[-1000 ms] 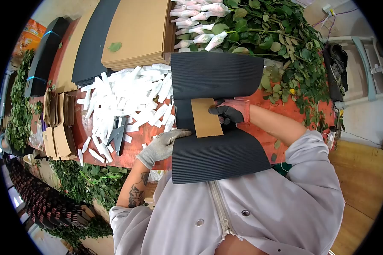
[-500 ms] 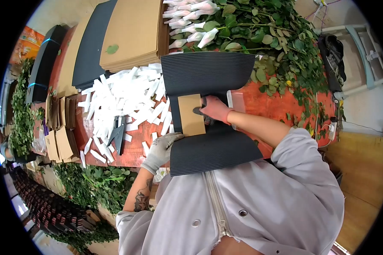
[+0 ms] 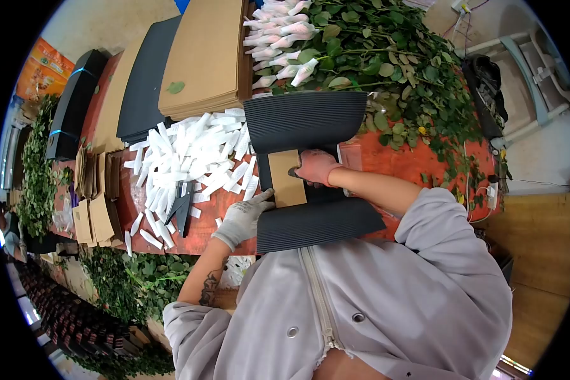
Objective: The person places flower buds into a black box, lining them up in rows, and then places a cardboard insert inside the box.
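Black corrugated sheet (image 3: 316,227) lies across the near table edge, its far and near flaps curling up on either side of a flat middle. A small brown cardboard piece (image 3: 287,180) rests on that middle part. My right hand (image 3: 316,168), in a pink glove with dark fingertips, is closed at the cardboard's right edge; some fingers are hidden beneath. My left hand (image 3: 243,218), in a pale grey glove, has its fingers at the sheet's left edge, by the cardboard's lower left corner. Whether they grip it is unclear.
White sleeves (image 3: 193,149) are heaped left of the sheet, with a black stapler-like tool (image 3: 182,212) beside them. Brown cardboard (image 3: 202,57) is stacked behind. Netted flower heads (image 3: 291,35) and leafy stems (image 3: 405,69) lie at the back. Small cardboard pieces (image 3: 98,218) stand left.
The cardboard piece has shifted left on the black sheet, with my right hand following it. The sheet's flaps have curled further inward. My left hand remains at the left edge.
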A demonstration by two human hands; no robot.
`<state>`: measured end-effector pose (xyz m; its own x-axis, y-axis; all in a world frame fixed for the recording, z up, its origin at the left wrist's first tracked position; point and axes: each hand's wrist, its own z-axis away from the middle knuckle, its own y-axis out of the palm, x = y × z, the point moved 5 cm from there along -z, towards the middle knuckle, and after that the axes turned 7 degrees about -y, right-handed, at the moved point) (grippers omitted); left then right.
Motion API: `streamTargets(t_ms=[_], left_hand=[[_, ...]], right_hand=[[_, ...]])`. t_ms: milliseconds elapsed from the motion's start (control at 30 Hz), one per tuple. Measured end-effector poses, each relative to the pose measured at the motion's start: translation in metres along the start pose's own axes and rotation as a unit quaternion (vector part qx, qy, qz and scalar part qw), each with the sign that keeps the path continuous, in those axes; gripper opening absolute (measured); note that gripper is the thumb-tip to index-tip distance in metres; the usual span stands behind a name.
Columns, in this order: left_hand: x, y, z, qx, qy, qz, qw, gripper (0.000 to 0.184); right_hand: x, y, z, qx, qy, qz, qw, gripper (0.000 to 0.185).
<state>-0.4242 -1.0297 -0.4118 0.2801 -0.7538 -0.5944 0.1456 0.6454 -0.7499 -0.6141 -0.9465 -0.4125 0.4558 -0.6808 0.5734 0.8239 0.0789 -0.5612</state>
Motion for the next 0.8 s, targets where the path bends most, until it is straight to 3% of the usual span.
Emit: streamTargets(t_ms=[100, 167, 200, 233, 300, 333, 400, 467, 500, 533, 567, 633, 667, 700, 767, 800], left_hand=[[0.008, -0.013, -0.005, -0.009, 0.059, 0.053, 0.997, 0.035], [0.009, -0.03, -0.014, -0.018, -0.03, 0.138, 0.99, 0.034], [-0.005, -0.038, -0.023, -0.053, 0.039, 0.077, 0.995, 0.037], [-0.013, -0.039, -0.03, -0.05, 0.048, 0.075, 0.995, 0.037], [-0.029, -0.027, -0.041, 0.068, 0.102, -0.045, 0.991, 0.039], [-0.027, -0.022, -0.045, 0.118, 0.062, -0.064, 0.989, 0.044], [-0.033, -0.029, -0.045, 0.143, 0.069, -0.082, 0.984, 0.044], [-0.03, -0.027, -0.051, 0.164, 0.076, -0.099, 0.978, 0.044], [-0.025, -0.019, -0.056, 0.193, 0.091, -0.109, 0.971, 0.051], [-0.025, -0.015, -0.064, 0.219, 0.11, -0.125, 0.961, 0.059], [-0.031, -0.019, -0.072, 0.218, 0.127, -0.133, 0.958, 0.059], [-0.037, -0.03, -0.071, 0.388, 0.024, -0.112, 0.914, 0.084], [-0.051, -0.042, -0.067, 0.438, 0.008, -0.096, 0.894, 0.097], [-0.053, -0.046, -0.068, 0.441, 0.014, -0.096, 0.892, 0.097], [-0.058, -0.042, -0.063, 0.439, 0.04, -0.065, 0.895, 0.101], [-0.067, -0.047, -0.061, 0.382, 0.083, -0.019, 0.92, 0.091]], right_hand=[[0.009, -0.007, 0.003, -0.011, -0.017, 0.073, 0.997, 0.031], [0.011, -0.007, 0.008, -0.013, -0.019, 0.102, 0.994, 0.034], [0.012, -0.01, 0.01, 0.015, -0.022, 0.134, 0.991, 0.036], [0.011, -0.013, 0.013, 0.007, -0.016, 0.133, 0.991, 0.036], [0.02, -0.02, 0.018, -0.021, -0.107, 0.33, 0.938, 0.037], [0.02, -0.027, 0.025, -0.002, -0.129, 0.33, 0.935, 0.043], [0.023, -0.041, 0.051, 0.189, -0.247, 0.091, 0.946, 0.047], [0.037, -0.057, 0.108, 0.262, -0.276, -0.038, 0.924, 0.046], [0.034, -0.05, 0.124, 0.256, -0.27, -0.044, 0.927, 0.046], [0.03, -0.044, 0.137, 0.153, -0.271, 0.125, 0.942, 0.042], [0.029, -0.042, 0.148, 0.043, -0.257, 0.296, 0.919, 0.038], [0.026, -0.019, 0.148, -0.001, -0.222, 0.461, 0.859, 0.014], [0.019, -0.012, 0.143, -0.023, -0.228, 0.483, 0.845, 0.01], [0.011, -0.004, 0.139, -0.045, -0.233, 0.504, 0.831, 0.006], [0.017, -0.006, 0.147, -0.106, -0.235, 0.428, 0.866, 0.009], [0.014, -0.003, 0.145, -0.087, -0.203, 0.422, 0.879, 0.01]])
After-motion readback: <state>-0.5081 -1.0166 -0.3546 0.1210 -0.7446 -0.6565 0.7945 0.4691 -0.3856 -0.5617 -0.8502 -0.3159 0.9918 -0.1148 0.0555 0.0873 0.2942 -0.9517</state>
